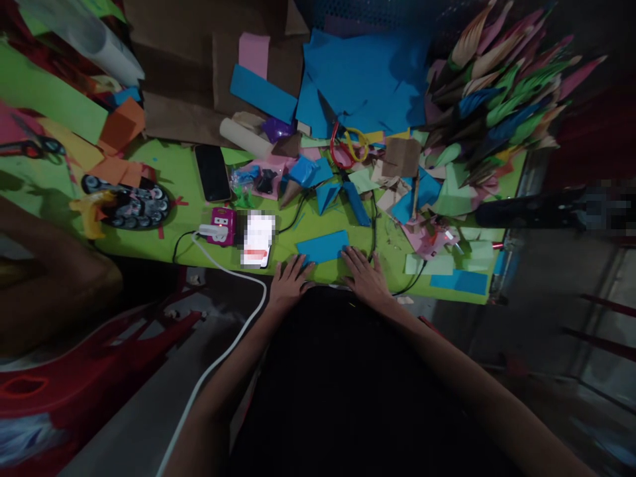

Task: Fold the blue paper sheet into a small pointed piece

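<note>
Blue strip: a blue paper strip point(322, 247) lies flat on the green-covered counter point(467, 295), near its close edge and straight ahead of the person; that spot probably suits two-handed work. It serves as the clock's centre below.
Left hand: the left hand point(289, 279) sits at 8 o'clock, palm down, fingers apart and unclenched, tips at the strip's lower left corner; it closes round nothing.
Right hand: the right hand point(366, 273) rests at 4 o'clock, equally flat and spread, fingertips at the strip's right end. With the hands at opposite ends, the paper is likely kept square and still; how hard they press, I cannot tell.
Lit phone: the lit phone point(257, 238) lies at 9 o'clock, screen up, presumably for easy viewing beside the work.
Socket block: further out at 9 o'clock, the magenta socket block point(221, 225) takes the white cable point(265, 291), seemingly set near the edge so the lead can hang clear.
Scissors: the red-handled scissors point(342, 146) lie at 12 o'clock among scraps, apparently parked within reach.
Blue sheets: larger blue sheets point(362, 86) spread beyond them, towards 12 to 1 o'clock, perhaps as stock kept out of the way.
Paper cones: a bundle of coloured paper cones point(497, 99) crowds 2 o'clock, gathered there maybe to spare the front.
</note>
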`<state>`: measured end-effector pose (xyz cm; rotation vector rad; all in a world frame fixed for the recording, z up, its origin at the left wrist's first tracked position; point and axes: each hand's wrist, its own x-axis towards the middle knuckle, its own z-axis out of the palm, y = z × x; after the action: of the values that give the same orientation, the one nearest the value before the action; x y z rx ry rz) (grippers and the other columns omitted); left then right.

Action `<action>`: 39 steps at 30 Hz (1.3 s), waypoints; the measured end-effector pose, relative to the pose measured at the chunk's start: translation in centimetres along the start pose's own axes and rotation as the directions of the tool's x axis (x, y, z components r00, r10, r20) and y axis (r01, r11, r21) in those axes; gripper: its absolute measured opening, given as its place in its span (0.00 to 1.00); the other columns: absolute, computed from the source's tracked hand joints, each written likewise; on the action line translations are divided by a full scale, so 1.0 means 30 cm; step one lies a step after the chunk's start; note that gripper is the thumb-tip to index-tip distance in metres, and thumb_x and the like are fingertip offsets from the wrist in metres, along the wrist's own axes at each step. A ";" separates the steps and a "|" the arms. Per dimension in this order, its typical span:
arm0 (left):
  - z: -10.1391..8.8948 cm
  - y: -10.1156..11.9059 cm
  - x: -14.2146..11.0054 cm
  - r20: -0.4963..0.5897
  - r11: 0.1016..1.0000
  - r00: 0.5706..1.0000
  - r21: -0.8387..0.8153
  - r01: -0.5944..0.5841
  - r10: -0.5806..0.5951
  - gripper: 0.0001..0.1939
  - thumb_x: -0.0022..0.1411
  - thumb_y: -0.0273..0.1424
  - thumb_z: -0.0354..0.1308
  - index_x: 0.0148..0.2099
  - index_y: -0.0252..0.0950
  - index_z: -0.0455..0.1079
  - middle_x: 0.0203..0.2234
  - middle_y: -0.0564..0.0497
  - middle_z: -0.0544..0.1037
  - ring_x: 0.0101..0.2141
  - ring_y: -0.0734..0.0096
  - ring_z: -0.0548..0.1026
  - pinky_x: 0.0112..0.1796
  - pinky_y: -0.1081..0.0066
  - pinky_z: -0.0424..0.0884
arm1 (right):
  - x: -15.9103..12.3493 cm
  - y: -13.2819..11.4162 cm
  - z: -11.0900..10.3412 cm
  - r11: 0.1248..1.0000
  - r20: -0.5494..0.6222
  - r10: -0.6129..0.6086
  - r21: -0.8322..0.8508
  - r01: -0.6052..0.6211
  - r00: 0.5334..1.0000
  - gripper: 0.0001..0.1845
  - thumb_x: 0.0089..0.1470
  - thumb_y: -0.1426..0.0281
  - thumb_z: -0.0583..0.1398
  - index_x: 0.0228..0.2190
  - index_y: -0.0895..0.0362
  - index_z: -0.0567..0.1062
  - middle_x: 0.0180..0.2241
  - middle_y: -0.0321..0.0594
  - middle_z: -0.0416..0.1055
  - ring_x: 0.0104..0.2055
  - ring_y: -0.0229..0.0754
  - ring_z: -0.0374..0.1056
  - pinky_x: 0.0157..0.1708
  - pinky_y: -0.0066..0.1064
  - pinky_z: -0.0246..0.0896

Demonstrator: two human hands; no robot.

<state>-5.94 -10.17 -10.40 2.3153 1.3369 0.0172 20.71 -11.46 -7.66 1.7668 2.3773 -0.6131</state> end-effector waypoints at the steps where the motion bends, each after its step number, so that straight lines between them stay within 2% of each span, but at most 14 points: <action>1: -0.003 -0.004 -0.011 -0.008 1.000 1.000 -0.001 0.006 -0.006 0.28 0.71 0.38 0.50 0.71 0.49 0.55 0.68 0.45 0.61 0.68 0.55 0.58 0.68 0.46 0.43 | 0.002 -0.004 -0.006 1.000 -0.001 -0.008 -0.006 0.008 1.000 0.35 0.66 0.63 0.53 0.70 0.51 0.50 0.72 0.48 0.47 0.72 0.55 0.46 0.68 0.62 0.35; 6: -0.016 -0.002 -0.025 -0.040 1.000 0.999 -0.014 0.025 -0.025 0.27 0.71 0.37 0.51 0.70 0.49 0.58 0.67 0.45 0.63 0.68 0.55 0.60 0.68 0.46 0.42 | 0.002 -0.004 -0.027 0.998 -0.013 -0.042 -0.037 0.041 0.999 0.30 0.65 0.65 0.55 0.67 0.43 0.59 0.72 0.46 0.49 0.71 0.57 0.49 0.65 0.65 0.40; 10: -0.024 0.014 -0.023 -0.074 0.997 0.995 -0.040 0.061 -0.064 0.25 0.70 0.35 0.52 0.68 0.46 0.63 0.66 0.44 0.65 0.67 0.55 0.62 0.68 0.47 0.46 | 0.011 0.016 -0.034 0.999 -0.081 -0.037 -0.019 0.036 0.996 0.25 0.66 0.68 0.53 0.63 0.50 0.66 0.68 0.47 0.59 0.68 0.53 0.55 0.65 0.58 0.44; 14: -0.036 0.049 -0.015 -0.110 0.984 0.981 -0.098 0.148 -0.158 0.25 0.70 0.36 0.52 0.67 0.40 0.65 0.65 0.41 0.67 0.66 0.54 0.64 0.67 0.49 0.51 | 0.080 0.000 -0.080 0.999 -0.137 -0.030 0.030 0.034 0.990 0.20 0.66 0.67 0.52 0.55 0.56 0.74 0.63 0.49 0.66 0.63 0.53 0.61 0.61 0.50 0.51; 16: -0.043 0.071 -0.007 -0.117 0.974 0.973 -0.131 0.185 -0.200 0.27 0.69 0.36 0.52 0.68 0.39 0.62 0.65 0.41 0.67 0.65 0.54 0.65 0.67 0.50 0.53 | 0.137 -0.031 -0.118 0.999 -0.112 -0.018 0.030 0.022 0.994 0.23 0.65 0.66 0.53 0.59 0.56 0.70 0.65 0.50 0.63 0.60 0.55 0.62 0.57 0.49 0.55; 19: -0.054 0.097 0.004 -0.124 0.961 0.965 -0.183 0.208 -0.233 0.28 0.69 0.35 0.51 0.69 0.38 0.61 0.65 0.40 0.67 0.64 0.55 0.66 0.66 0.51 0.55 | 0.220 -0.081 -0.165 1.000 -0.017 -0.019 0.000 0.019 1.000 0.33 0.61 0.69 0.57 0.66 0.56 0.60 0.68 0.52 0.57 0.55 0.57 0.64 0.50 0.45 0.58; 22: -0.067 0.102 0.005 -0.149 0.947 0.955 -0.234 0.219 -0.258 0.28 0.69 0.34 0.51 0.69 0.38 0.59 0.65 0.41 0.68 0.65 0.56 0.65 0.66 0.51 0.56 | 0.267 -0.111 -0.187 0.998 0.052 -0.056 -0.025 0.057 0.997 0.37 0.59 0.72 0.58 0.68 0.58 0.56 0.64 0.53 0.63 0.55 0.57 0.62 0.50 0.43 0.56; 26: -0.077 0.079 0.008 -0.178 0.934 0.942 -0.273 0.232 -0.286 0.28 0.69 0.33 0.51 0.69 0.37 0.59 0.64 0.40 0.68 0.64 0.55 0.65 0.65 0.50 0.57 | 0.272 -0.118 -0.191 0.997 0.090 -0.064 -0.039 0.068 0.994 0.33 0.61 0.72 0.57 0.66 0.57 0.60 0.55 0.53 0.70 0.52 0.56 0.63 0.49 0.42 0.55; 32: -0.081 0.050 0.048 -0.248 0.938 0.929 -0.284 0.201 -0.274 0.28 0.69 0.33 0.50 0.69 0.32 0.57 0.62 0.36 0.69 0.63 0.54 0.66 0.65 0.50 0.58 | 0.272 -0.123 -0.193 0.995 0.077 -0.092 -0.038 0.095 0.993 0.32 0.60 0.75 0.55 0.65 0.58 0.61 0.62 0.52 0.64 0.56 0.55 0.62 0.51 0.41 0.54; 36: -0.095 0.044 0.072 -0.270 0.931 0.915 -0.291 0.220 -0.300 0.28 0.69 0.32 0.49 0.69 0.33 0.56 0.62 0.38 0.70 0.64 0.57 0.66 0.65 0.52 0.57 | 0.288 -0.126 -0.199 0.995 0.076 -0.083 -0.049 0.087 0.994 0.31 0.59 0.77 0.55 0.63 0.58 0.63 0.54 0.52 0.71 0.50 0.54 0.66 0.48 0.41 0.55; 39: -0.109 0.033 0.079 -0.246 0.921 0.916 -0.310 0.235 -0.317 0.28 0.69 0.31 0.48 0.70 0.35 0.56 0.63 0.39 0.69 0.64 0.57 0.65 0.65 0.53 0.57 | 0.294 -0.124 -0.200 0.994 0.080 -0.091 -0.048 0.095 0.993 0.24 0.58 0.76 0.57 0.56 0.56 0.70 0.51 0.52 0.72 0.49 0.54 0.66 0.47 0.42 0.56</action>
<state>-4.66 -7.39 -7.58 1.9238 1.6831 0.4433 15.31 -2.18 -4.16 1.5889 2.4113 -0.6135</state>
